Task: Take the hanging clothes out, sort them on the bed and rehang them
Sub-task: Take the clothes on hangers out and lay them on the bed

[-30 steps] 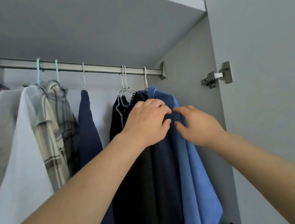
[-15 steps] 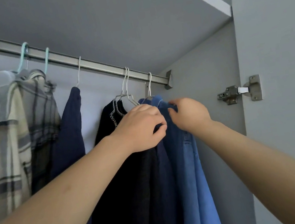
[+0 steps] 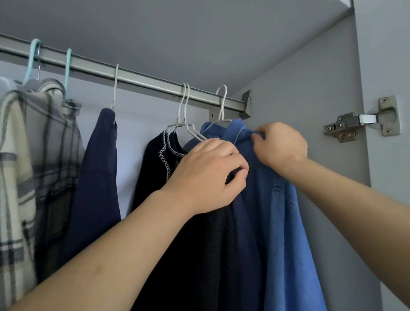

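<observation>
Both hands are moving up toward the rail (image 3: 131, 76). The right hand (image 3: 279, 144) is now pinching the blue shirt (image 3: 278, 224) just under it; the left hand (image 3: 208, 175) is gripping the dark clothes (image 3: 185, 240) beside it. Lifting off comes next, probably.

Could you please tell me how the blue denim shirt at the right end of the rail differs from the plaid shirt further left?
The blue denim shirt is plain mid-blue; the plaid shirt is cream with dark checks. The denim shirt hangs on a white wire hanger, the plaid shirt on a teal hanger. The right hand pinches the denim shirt's collar; no hand touches the plaid shirt. Both hang from the rail.
</observation>
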